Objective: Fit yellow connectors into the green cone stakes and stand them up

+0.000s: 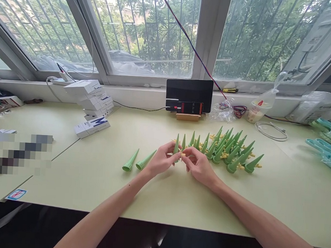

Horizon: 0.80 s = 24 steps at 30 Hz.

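Observation:
In my left hand [165,159] is a green plastic cone-shaped spike [177,144], held upright with its tip pointing up. My right hand [198,164] pinches a small yellow plastic piece [183,155] against the side of that spike; the fingers hide how the two meet. Just behind and to the right of my hands stands a dense group of similar green spikes [232,149], many with small yellow pieces at their bases. Two green spikes without visible yellow parts lie left of my left hand, one [130,161] farther out and another [145,160] beside my wrist.
White boxes [93,98] are stacked at the back left. A phone [190,108] leans on a black screen [189,89] by the window. A plastic-bagged cup [259,108], coiled cable [271,131] and blue-green plastic parts [326,149] lie to the right.

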{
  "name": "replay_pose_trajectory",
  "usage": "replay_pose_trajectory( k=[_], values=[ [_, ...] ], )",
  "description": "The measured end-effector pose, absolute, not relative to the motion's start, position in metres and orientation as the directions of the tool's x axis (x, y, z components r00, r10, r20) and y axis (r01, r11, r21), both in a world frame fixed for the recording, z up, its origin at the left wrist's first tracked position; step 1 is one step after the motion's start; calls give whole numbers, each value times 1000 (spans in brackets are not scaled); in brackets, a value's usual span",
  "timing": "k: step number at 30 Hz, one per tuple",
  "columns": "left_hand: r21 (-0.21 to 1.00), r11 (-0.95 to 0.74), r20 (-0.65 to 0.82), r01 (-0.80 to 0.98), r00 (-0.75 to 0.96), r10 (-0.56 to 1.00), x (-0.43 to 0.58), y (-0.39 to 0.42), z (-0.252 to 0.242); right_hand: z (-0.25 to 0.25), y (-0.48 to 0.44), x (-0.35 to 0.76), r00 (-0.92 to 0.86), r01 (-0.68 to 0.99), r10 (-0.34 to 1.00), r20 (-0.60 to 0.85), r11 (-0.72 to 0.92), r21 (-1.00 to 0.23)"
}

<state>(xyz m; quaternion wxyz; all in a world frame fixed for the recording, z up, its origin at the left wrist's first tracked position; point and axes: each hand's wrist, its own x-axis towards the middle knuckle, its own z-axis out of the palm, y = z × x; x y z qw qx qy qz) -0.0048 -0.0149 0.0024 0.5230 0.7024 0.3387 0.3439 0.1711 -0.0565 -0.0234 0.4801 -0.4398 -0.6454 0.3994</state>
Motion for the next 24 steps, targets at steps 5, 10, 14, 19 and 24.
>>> replay_pose_trajectory(
  k=[5, 10, 14, 19, 24],
  values=[
    [969, -221, 127, 115, 534, 836, -4, -16, 3, -25, -55, 171, -168, 174, 943, 288, 316, -933],
    [965, -238, 144, 108, 537, 831, -4, -17, 3, -25, -56, 170, -168, 221, 947, 272, 305, -926],
    [964, -240, 138, 115, 555, 820, -4, -18, 3, -25, -56, 170, -158, 280, 951, 266, 301, -911],
    [961, -247, 130, 125, 585, 801, -4, -19, 4, -28, -54, 171, -154, 337, 952, 265, 302, -892],
    [961, -250, 129, 121, 603, 787, -4, -19, 5, -30, -53, 171, -158, 342, 946, 283, 321, -883]
  ],
)
